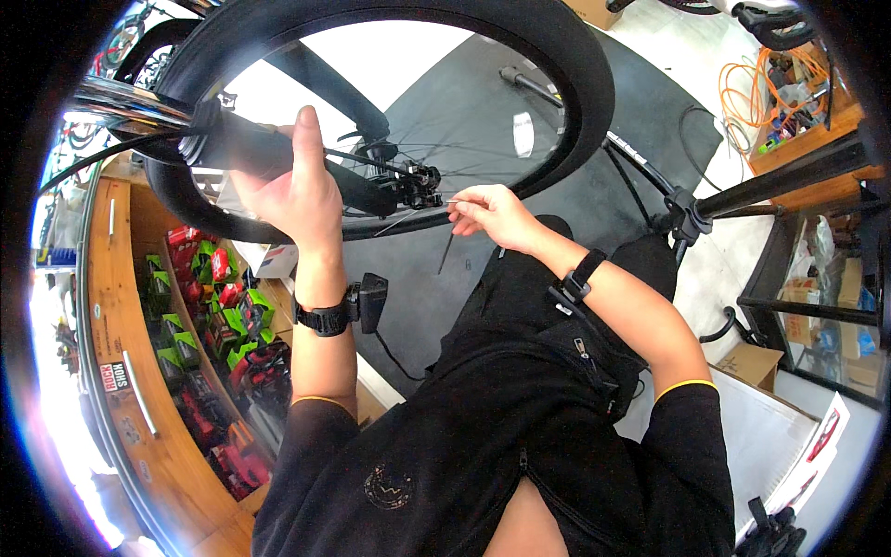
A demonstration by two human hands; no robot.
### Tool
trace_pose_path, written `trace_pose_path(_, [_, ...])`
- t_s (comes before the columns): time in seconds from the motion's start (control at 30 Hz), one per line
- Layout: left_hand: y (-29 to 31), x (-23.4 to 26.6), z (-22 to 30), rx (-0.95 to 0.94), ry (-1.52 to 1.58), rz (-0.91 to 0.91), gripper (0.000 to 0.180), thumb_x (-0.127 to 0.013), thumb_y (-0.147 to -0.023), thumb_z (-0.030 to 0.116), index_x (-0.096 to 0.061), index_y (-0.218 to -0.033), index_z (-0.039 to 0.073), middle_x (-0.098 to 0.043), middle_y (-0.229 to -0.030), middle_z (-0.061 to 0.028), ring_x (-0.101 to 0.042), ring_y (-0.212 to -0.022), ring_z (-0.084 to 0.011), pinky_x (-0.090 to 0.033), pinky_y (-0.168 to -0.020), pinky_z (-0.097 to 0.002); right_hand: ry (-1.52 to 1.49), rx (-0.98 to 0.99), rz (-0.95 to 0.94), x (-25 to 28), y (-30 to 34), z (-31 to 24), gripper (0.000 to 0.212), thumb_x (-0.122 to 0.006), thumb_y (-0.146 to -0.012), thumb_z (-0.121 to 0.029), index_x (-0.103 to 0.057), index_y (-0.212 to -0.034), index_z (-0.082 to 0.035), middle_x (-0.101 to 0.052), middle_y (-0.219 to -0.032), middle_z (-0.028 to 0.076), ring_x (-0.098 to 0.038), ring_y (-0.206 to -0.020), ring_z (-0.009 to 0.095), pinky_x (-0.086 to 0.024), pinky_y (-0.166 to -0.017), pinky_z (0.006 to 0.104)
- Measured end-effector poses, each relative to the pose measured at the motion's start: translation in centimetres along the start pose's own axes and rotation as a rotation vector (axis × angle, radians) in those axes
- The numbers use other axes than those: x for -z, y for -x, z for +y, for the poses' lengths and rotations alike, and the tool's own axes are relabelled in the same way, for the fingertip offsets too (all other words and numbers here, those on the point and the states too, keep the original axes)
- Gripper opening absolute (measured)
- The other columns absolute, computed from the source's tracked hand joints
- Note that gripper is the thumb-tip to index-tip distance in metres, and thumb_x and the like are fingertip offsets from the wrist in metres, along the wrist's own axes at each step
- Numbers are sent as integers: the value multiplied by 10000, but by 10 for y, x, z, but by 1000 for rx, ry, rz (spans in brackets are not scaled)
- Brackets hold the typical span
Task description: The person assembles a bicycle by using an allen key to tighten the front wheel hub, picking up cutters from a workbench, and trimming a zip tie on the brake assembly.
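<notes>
My left hand [295,186] is wrapped round the thick black fork leg [243,147] of a bicycle, thumb pointing up. Beside it rises the wheel with its black tyre [587,102]. Around the hub sits a dark disc brake caliper [423,186], with thin spokes fanning out behind. Close to the caliper, my right hand [492,215] pinches a thin dark hex key [446,252] between thumb and fingers. One end of the key hangs down below the fingers; its other end points toward the caliper, and I cannot tell whether it touches.
At left stands a wooden cabinet [121,306] with red and green packaged goods [227,316] on its shelves. A black repair stand [687,209] rises at right over a dark mat [650,121]. Beyond it are an orange cable [742,84], a glass case [826,306] and a cardboard box [748,366].
</notes>
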State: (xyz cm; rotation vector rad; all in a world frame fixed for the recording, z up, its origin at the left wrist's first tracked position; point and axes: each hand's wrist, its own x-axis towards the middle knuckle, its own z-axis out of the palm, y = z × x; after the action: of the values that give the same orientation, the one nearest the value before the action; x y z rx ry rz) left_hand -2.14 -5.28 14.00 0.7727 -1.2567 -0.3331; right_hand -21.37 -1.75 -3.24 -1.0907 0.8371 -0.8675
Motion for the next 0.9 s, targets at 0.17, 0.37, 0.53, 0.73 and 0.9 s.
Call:
trace_pose_path(0.17, [-2,-1,-2,-32,-12,-3,304,-709,-821,-45,-528,-1057,18,-592,-877,-31,-555,-732,-72,-462,-643,-194,-69,74,-80,-3,-5,10,215,-500,-986,-124,-611,-1090,28,-669,-980,109,-679,-841,190,-551,-752,310])
trace_pose_path(0.37, [-2,-5,3,-20,2,25,292,-714,-825,-29,-536,-1053,12,-591,-900,-35,-555,-743,-77,-465,-649,-192,-44,58,-170,5,-10,5,215,-533,-976,-162,-644,-1059,3,-682,-955,64,-649,-828,137,-533,-727,282])
trace_pose_path(0.53, [-1,-14,12,-54,-59,73,151,-695,-846,-3,-555,-879,42,-608,-746,-35,-556,-616,-98,-445,-585,-238,-90,4,-188,4,-9,2,227,-537,-978,-211,-666,-1032,-33,-699,-942,46,-633,-871,118,-500,-760,275])
trace_pose_path(0.73, [-2,-13,12,0,3,62,153,-689,-847,-9,-547,-876,40,-598,-738,-27,-555,-611,-98,-447,-582,-232,-87,130,-167,-2,-13,8,220,-531,-981,-207,-669,-1000,-37,-698,-941,56,-632,-907,133,-475,-820,280])
trace_pose_path(0.9, [-3,-10,7,-11,-34,67,170,-687,-836,-32,-545,-876,52,-608,-750,-29,-549,-611,-93,-450,-582,-232,-431,-75,-204,-9,-7,6,251,-537,-985,-256,-626,-982,-21,-679,-932,85,-646,-911,189,-510,-834,346])
